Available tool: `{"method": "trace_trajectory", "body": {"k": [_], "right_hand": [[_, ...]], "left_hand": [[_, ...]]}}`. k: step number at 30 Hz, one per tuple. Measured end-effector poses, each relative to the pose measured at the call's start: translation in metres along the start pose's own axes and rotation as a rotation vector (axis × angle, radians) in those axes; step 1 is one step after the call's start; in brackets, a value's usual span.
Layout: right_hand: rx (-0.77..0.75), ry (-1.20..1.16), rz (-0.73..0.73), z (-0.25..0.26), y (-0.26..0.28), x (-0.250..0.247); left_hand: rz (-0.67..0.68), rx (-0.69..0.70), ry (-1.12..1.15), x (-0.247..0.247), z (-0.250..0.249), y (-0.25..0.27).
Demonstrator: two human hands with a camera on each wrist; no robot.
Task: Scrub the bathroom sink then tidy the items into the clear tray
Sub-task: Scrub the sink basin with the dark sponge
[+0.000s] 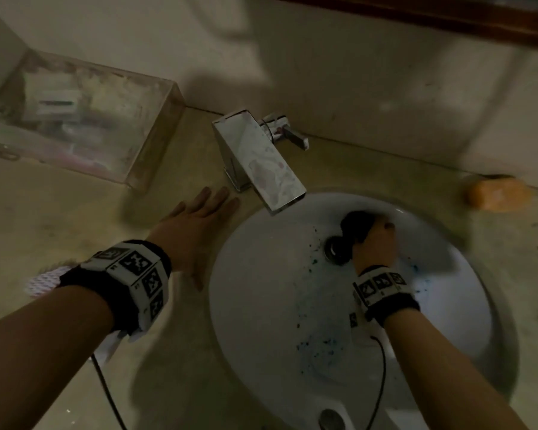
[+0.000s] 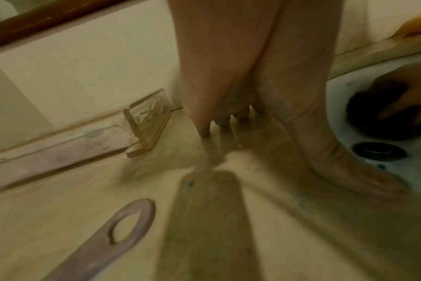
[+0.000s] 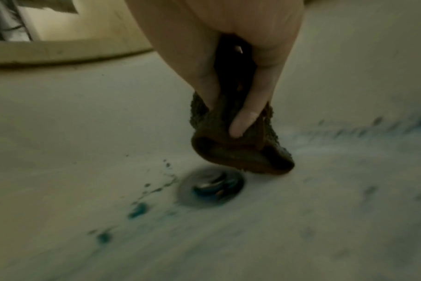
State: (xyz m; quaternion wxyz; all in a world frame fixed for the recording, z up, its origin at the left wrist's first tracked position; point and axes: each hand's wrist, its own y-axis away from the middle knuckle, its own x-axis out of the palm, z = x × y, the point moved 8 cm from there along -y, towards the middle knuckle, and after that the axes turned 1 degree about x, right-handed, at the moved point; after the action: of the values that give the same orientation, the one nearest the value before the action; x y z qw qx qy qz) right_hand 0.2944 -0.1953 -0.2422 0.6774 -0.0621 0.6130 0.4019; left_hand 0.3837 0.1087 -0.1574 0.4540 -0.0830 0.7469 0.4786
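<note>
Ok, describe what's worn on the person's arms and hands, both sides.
Both forearms are bare, with no sleeves or gloves. Each wrist carries a black strap with a band of white blocks printed with black square markers: the left band looks larger in the head view, the right band smaller. A thin black cable trails from the right band, and another from the left. The left hand and right hand wear nothing.

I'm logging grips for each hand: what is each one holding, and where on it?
Right hand pinches a dark scrubbing cloth by its bunched upper part; left hand holds nothing, flat on the counter.
</note>
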Motion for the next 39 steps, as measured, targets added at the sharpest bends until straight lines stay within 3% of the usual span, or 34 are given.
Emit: {"method": "trace_trajectory", "body": {"k": [3,12,16,19,21,24,25,31,36,39], "right_hand": [[-0.072,0.003,0.051,0.024,0.007,0.013],[-0.472,0.471,0.243,0.068,0.029,0.048],[-0.662,0.495,0.477,0.068,0.06,0.077],[-0.663,0.418,0.665,0.05,0.07,0.083],[-0.613,0.358,0.583,0.05,0.053,0.061],[-0.524,0.259,0.271,0.064,0.02,0.022],[-0.522,0.26,0.228,0.07,0.017,0.021],[-0.61,0.331,0.256,0.087,0.026,0.069],[-0.741,0.356,0.593,0.077,0.051,0.079],[-0.784,0.463,0.639,0.067,0.07,0.073]], "left_hand": [[0.0,-0.004,-0.004,0.002,0.002,-0.001],[0.058,-0.017,-0.012,0.0,-0.001,0.0],[0.071,-0.031,-0.031,-0.002,-0.003,0.002],[0.063,-0.038,-0.001,-0.003,-0.004,0.004],[0.05,-0.031,0.009,-0.002,-0.003,0.003],[0.051,-0.033,0.001,-0.003,-0.003,0.005],[0.052,-0.041,-0.007,-0.004,-0.003,0.005],[0.047,-0.045,-0.005,-0.001,0.0,0.001],[0.059,-0.038,-0.026,0.0,0.0,-0.001],[0.066,-0.043,-0.038,-0.002,-0.001,0.001]]}}
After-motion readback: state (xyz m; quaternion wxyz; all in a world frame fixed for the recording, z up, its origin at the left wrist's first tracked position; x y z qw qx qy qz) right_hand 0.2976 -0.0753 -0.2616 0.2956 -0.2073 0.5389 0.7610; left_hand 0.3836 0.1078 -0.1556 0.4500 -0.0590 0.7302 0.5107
